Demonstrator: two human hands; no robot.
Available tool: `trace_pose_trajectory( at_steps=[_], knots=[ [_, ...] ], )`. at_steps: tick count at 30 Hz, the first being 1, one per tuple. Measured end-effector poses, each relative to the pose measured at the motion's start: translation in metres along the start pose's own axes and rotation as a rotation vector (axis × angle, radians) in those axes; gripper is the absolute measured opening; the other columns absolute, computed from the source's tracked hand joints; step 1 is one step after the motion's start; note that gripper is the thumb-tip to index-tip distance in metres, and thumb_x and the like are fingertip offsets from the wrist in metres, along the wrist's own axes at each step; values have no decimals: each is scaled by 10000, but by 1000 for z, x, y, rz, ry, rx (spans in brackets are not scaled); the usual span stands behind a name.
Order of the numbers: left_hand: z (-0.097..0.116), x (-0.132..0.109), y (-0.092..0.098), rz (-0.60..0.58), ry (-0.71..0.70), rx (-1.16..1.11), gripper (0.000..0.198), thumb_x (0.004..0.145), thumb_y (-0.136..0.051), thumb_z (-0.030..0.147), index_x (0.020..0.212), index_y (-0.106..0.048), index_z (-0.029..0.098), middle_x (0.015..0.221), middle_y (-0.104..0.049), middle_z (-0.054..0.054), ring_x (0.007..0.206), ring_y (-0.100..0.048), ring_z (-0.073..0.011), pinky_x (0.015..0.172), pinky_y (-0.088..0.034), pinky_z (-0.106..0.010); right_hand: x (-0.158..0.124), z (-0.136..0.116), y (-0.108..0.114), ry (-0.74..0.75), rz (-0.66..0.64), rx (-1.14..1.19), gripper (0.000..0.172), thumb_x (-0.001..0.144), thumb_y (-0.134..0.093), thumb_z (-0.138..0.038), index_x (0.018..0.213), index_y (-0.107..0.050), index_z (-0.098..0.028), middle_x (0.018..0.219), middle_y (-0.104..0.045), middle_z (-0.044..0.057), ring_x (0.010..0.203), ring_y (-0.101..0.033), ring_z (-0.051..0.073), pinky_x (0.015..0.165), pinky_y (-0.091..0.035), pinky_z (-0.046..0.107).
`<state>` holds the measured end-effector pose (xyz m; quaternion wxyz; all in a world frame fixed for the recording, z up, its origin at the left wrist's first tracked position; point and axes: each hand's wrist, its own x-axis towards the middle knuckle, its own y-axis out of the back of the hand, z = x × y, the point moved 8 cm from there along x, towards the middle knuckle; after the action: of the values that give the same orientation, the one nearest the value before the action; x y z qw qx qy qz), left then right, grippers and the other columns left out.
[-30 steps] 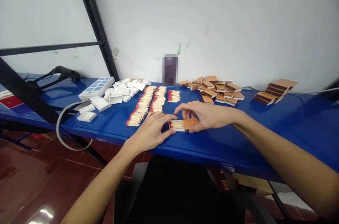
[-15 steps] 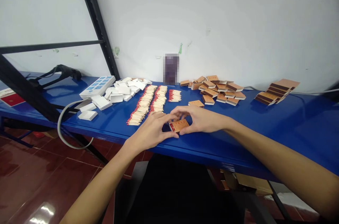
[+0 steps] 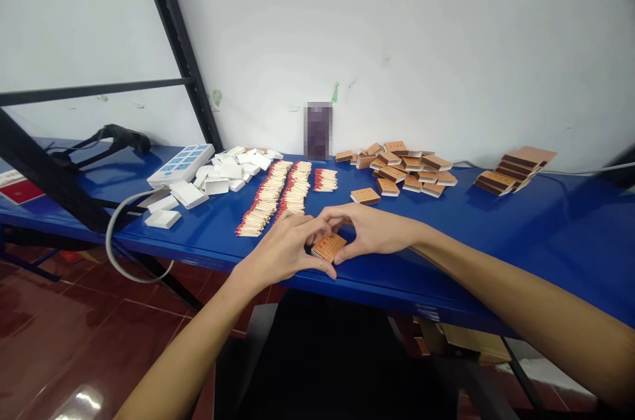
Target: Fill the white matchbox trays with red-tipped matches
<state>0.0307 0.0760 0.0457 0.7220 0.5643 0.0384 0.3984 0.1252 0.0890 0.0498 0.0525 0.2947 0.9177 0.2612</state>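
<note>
An orange matchbox (image 3: 329, 247) is held between both hands just above the blue table, close to its front edge. My left hand (image 3: 288, 245) grips its left end, the thumb along the near side. From the right, my right hand (image 3: 364, 229) pinches the other end between thumb and fingers. No match heads show at the box's left end, which my left fingers partly cover. Just beyond the hands lie two long rows of red-tipped matches (image 3: 268, 198) and a smaller bunch of matches (image 3: 325, 180).
White matchbox trays (image 3: 225, 172) are heaped at the left beside a white power strip (image 3: 181, 165). Orange matchboxes (image 3: 397, 165) form a pile at the back right, with one matchbox (image 3: 365, 196) nearer me. Flat sleeves (image 3: 516, 170) lean farther right. A black rack post (image 3: 186, 56) rises at the left.
The matchbox has come slightly nearer me and to the left, and has turned. Red match heads showed at its left end before; now they do not.
</note>
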Motion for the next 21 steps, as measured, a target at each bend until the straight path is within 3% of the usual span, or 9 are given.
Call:
trace_pose_trajectory(
  at_steps=[9,21],
  knots=[
    [1,2,-2,-12,-14,-2,554,642,-748,666,917,-581,216,754,-538,39,720,-512,-152,692,-353,-263,2,0,-2,-1,-7,19,497,629,-844,-397,1013,-615,-180,1070,-704,54,1007,-653,211,935,-468,373],
    [11,-4,8,75,-191,35,582,715,-621,718,967,-591,195,760,-558,6,703,-495,-153,692,-376,-265,-4,-19,-1,24,-39,40,392,697,-813,-335,1003,-621,-180,1059,-712,45,982,-659,185,908,-483,340]
  ],
)
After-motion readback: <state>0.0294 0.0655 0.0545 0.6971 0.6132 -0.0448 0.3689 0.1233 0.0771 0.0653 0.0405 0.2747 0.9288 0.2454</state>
